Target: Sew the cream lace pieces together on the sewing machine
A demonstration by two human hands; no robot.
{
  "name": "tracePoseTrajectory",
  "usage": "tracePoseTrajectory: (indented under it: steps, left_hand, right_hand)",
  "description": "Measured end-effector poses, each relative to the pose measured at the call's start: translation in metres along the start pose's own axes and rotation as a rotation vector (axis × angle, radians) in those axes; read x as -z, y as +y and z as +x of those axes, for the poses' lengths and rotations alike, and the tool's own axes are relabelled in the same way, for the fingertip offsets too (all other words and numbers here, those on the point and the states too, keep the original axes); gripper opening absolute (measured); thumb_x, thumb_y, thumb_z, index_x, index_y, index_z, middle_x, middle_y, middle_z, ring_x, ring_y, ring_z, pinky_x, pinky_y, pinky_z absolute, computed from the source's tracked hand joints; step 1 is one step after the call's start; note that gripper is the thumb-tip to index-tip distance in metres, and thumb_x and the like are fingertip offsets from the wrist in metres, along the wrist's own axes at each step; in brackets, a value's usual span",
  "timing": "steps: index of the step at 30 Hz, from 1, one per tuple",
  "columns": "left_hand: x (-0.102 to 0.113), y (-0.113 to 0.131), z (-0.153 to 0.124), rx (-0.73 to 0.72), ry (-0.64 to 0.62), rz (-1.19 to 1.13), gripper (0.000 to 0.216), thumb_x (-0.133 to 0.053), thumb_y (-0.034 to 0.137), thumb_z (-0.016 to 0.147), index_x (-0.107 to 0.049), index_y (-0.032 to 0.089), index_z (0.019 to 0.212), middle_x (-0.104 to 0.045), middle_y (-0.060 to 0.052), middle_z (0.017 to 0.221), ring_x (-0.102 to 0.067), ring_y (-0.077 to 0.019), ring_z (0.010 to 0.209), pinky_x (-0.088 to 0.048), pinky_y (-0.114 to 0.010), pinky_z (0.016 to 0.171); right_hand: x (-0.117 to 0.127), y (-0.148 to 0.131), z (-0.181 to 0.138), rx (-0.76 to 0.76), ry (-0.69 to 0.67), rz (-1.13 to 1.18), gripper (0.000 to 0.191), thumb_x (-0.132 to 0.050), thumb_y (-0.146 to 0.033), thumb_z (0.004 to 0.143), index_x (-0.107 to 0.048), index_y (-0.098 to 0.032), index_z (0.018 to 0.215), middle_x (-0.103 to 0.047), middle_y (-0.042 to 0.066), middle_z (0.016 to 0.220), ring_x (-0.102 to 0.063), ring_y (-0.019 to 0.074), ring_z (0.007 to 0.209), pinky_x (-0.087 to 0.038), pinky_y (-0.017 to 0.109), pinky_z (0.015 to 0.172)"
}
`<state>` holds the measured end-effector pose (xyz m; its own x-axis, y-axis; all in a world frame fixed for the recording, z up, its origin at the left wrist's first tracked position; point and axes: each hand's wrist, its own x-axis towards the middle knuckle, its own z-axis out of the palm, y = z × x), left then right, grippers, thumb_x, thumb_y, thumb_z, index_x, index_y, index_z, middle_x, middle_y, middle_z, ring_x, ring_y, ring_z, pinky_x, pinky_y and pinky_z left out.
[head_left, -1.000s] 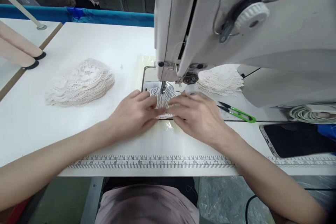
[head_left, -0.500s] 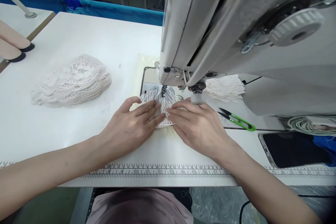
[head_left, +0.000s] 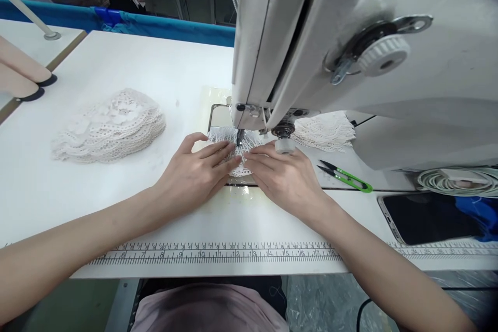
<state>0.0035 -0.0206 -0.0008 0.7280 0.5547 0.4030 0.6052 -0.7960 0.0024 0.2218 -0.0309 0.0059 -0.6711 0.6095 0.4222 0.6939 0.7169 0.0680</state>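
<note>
A small white lace piece point(head_left: 240, 151) lies under the needle of the white sewing machine point(head_left: 350, 57). My left hand point(head_left: 196, 174) rests flat on the lace's left side, fingers stretched out and slightly spread. My right hand point(head_left: 286, 176) presses flat on the lace's right side, fingers extended toward the needle. Fingertips of both hands nearly meet just in front of the presser foot. Most of the lace is hidden beneath my hands.
A stack of lace pieces point(head_left: 111, 124) sits to the left on the white table point(head_left: 116, 67); another stack point(head_left: 324, 132) lies behind the machine. Green thread snips point(head_left: 344, 176) and a phone point(head_left: 428, 215) lie to the right. A printed ruler point(head_left: 233, 254) runs along the front edge.
The lace has fed slightly further under the needle, and both hands stay flat on it with fingertips closer together. The camera view shifted a little.
</note>
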Motion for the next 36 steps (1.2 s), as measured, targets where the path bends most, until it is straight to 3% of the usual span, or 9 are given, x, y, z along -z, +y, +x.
tracePoseTrajectory:
  steps: [10,14,18,23,26,31,33,36]
  left_hand:
    - [-0.006,-0.008,0.004,0.044,0.004,-0.025,0.031,-0.047,0.018,0.097,-0.066,0.019,0.121,-0.067,-0.012,0.125,-0.064,-0.0262,0.116,-0.036,-0.049,0.103]
    - [-0.008,-0.009,0.006,0.045,0.032,-0.026,0.027,-0.050,0.021,0.095,-0.068,0.020,0.115,-0.070,-0.008,0.121,-0.065,-0.0244,0.111,-0.042,-0.044,0.096]
    - [-0.009,-0.013,0.012,0.157,-0.015,-0.170,0.023,-0.057,0.027,0.092,-0.069,0.019,0.109,-0.069,-0.008,0.109,-0.063,-0.0242,0.100,-0.045,-0.040,0.087]
    - [-0.006,-0.019,0.019,0.315,-0.071,-0.459,0.026,-0.049,0.032,0.097,-0.073,0.021,0.094,-0.067,-0.005,0.104,-0.060,-0.0200,0.098,-0.044,-0.037,0.089]
    - [-0.002,-0.021,0.020,0.362,-0.102,-0.544,0.033,-0.045,0.035,0.099,-0.074,0.023,0.088,-0.067,-0.003,0.104,-0.060,-0.0199,0.100,-0.042,-0.039,0.094]
    - [-0.002,-0.023,0.016,0.276,-0.096,-0.513,0.037,-0.044,0.036,0.100,-0.075,0.023,0.087,-0.066,-0.005,0.108,-0.058,-0.0208,0.103,-0.040,-0.043,0.096]
    - [-0.003,-0.021,0.012,0.189,-0.068,-0.412,0.033,-0.047,0.033,0.099,-0.076,0.023,0.086,-0.066,-0.006,0.109,-0.058,-0.0218,0.103,-0.041,-0.044,0.094]
    - [-0.003,-0.013,0.004,0.015,0.015,-0.196,0.020,-0.055,0.026,0.094,-0.074,0.025,0.099,-0.070,-0.006,0.112,-0.061,-0.0236,0.105,-0.043,-0.045,0.094]
  right_hand:
    - [-0.009,0.006,0.004,-0.043,-0.023,-0.059,0.024,-0.049,-0.007,0.091,-0.072,-0.017,0.092,-0.077,0.002,0.086,-0.067,0.0162,0.081,-0.044,0.031,0.076]
    - [-0.010,0.004,0.005,-0.082,-0.013,-0.034,0.024,-0.049,-0.011,0.091,-0.072,-0.019,0.093,-0.077,0.002,0.086,-0.066,0.0164,0.078,-0.045,0.031,0.075]
    - [-0.011,0.003,0.008,-0.147,0.058,-0.012,0.026,-0.047,-0.012,0.092,-0.072,-0.020,0.093,-0.075,0.002,0.084,-0.066,0.0163,0.078,-0.043,0.029,0.073]
    - [-0.013,0.003,0.011,-0.345,0.048,0.116,0.031,-0.045,-0.027,0.098,-0.074,-0.018,0.092,-0.071,0.005,0.076,-0.063,0.0185,0.073,-0.043,0.030,0.067]
    - [-0.012,0.002,0.011,-0.365,0.045,0.160,0.033,-0.045,-0.029,0.099,-0.074,-0.018,0.089,-0.071,0.005,0.074,-0.063,0.0177,0.072,-0.044,0.030,0.069]
    - [-0.010,0.001,0.006,-0.291,0.069,0.232,0.024,-0.051,-0.026,0.096,-0.074,-0.020,0.095,-0.076,0.003,0.082,-0.067,0.0160,0.074,-0.047,0.030,0.075]
    - [-0.009,0.000,0.004,-0.241,0.057,0.230,0.021,-0.053,-0.023,0.094,-0.074,-0.019,0.093,-0.077,0.003,0.089,-0.068,0.0172,0.079,-0.047,0.032,0.078]
    - [-0.008,-0.002,0.002,-0.140,0.039,0.202,0.021,-0.053,-0.017,0.092,-0.073,-0.020,0.087,-0.077,0.002,0.097,-0.068,0.0175,0.089,-0.047,0.034,0.082]
